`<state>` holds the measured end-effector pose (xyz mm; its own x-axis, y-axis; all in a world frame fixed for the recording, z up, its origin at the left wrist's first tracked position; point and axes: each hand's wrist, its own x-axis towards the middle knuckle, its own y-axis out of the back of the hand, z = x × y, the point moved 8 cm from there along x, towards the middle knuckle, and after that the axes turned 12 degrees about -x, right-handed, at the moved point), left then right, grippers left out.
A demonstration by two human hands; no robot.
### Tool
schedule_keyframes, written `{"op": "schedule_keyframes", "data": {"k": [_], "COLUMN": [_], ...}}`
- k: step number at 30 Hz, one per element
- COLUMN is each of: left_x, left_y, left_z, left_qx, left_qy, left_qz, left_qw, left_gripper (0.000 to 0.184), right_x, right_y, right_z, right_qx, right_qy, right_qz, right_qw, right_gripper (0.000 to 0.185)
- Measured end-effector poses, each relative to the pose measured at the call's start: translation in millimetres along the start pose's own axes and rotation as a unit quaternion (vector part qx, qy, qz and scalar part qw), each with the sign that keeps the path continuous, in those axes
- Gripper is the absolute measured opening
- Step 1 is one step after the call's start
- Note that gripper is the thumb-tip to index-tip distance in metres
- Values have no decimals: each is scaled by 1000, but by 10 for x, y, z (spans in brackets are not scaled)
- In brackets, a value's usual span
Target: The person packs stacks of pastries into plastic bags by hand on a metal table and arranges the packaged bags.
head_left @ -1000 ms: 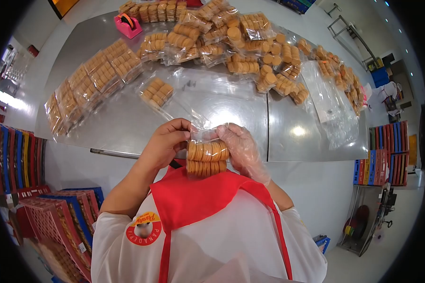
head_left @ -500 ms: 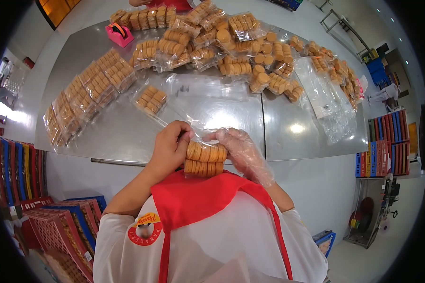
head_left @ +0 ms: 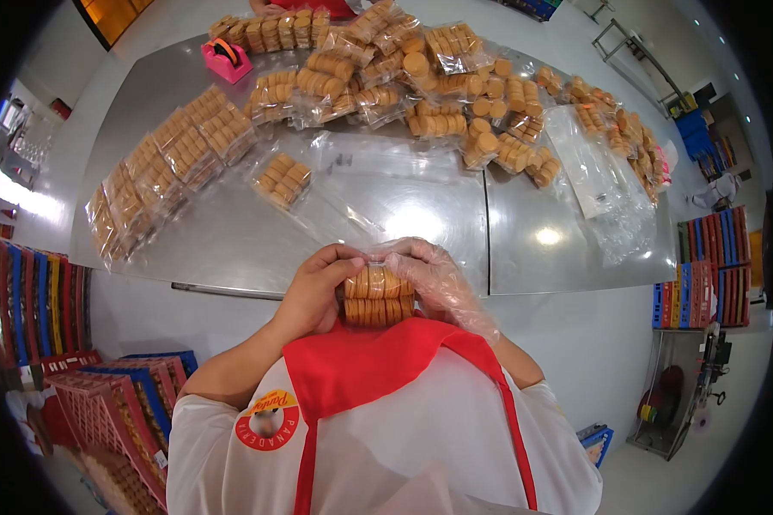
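Close to my red apron, both hands hold a clear plastic bag of cookies (head_left: pixel 378 296), with round tan cookies stacked in two rows. My left hand (head_left: pixel 322 283) is bare and pinches the bag's upper left side. On the other side my right hand (head_left: pixel 429 279), in a clear plastic glove, grips the upper right edge. The bag's top is gathered between the two hands. Just beyond them on the steel table lies another bag of cookies (head_left: pixel 282 180), its loose plastic stretching toward me.
Filled cookie bags (head_left: pixel 163 159) stand in a row at the left. A pink tape dispenser (head_left: pixel 227 60) is behind them. More bags and loose cookies (head_left: pixel 421 77) are piled at the back; flat plastic bags (head_left: pixel 593 172) lie right. Across the steel table (head_left: pixel 215 249) is another person's hand (head_left: pixel 269 9).
My right thumb has come down onto the bag's front, and my left fingers now spread along its left side. The bag's top is drawn closer to the cookies. The view shifts slightly.
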<state>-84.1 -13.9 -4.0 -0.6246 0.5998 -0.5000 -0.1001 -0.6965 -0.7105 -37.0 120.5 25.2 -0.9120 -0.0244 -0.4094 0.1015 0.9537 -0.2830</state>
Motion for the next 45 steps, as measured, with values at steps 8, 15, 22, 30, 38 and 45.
{"op": "schedule_keyframes", "data": {"k": [8, 15, 22, 30, 38, 45], "left_x": [-54, -144, -106, -111, 152, 387], "left_y": [71, 41, 146, 40, 164, 125], "left_z": [-7, -23, 11, 149, 36, -83], "left_qx": [15, -26, 87, 357, 308, 341], "left_qy": [-13, 35, -31, -181, -150, -93], "left_qz": [5, -53, -185, -215, -166, -66], "left_qw": [1000, 998, 978, 891, 925, 933], "left_gripper": [17, 22, 25, 22, 21, 20], "right_x": [-13, -34, -61, 36, -51, 100], "right_y": [17, 104, 31, 175, -289, -330], "right_z": [43, 129, 52, 121, -216, -82], "right_qx": [-16, -52, -97, -245, -668, -639], "right_qy": [-12, 27, 118, 248, 233, 69], "right_qz": [-30, -71, -165, -121, -89, -106], "right_qw": [999, 996, 974, 929, 701, 759], "right_gripper": [25, 25, 24, 33, 91, 106]}}
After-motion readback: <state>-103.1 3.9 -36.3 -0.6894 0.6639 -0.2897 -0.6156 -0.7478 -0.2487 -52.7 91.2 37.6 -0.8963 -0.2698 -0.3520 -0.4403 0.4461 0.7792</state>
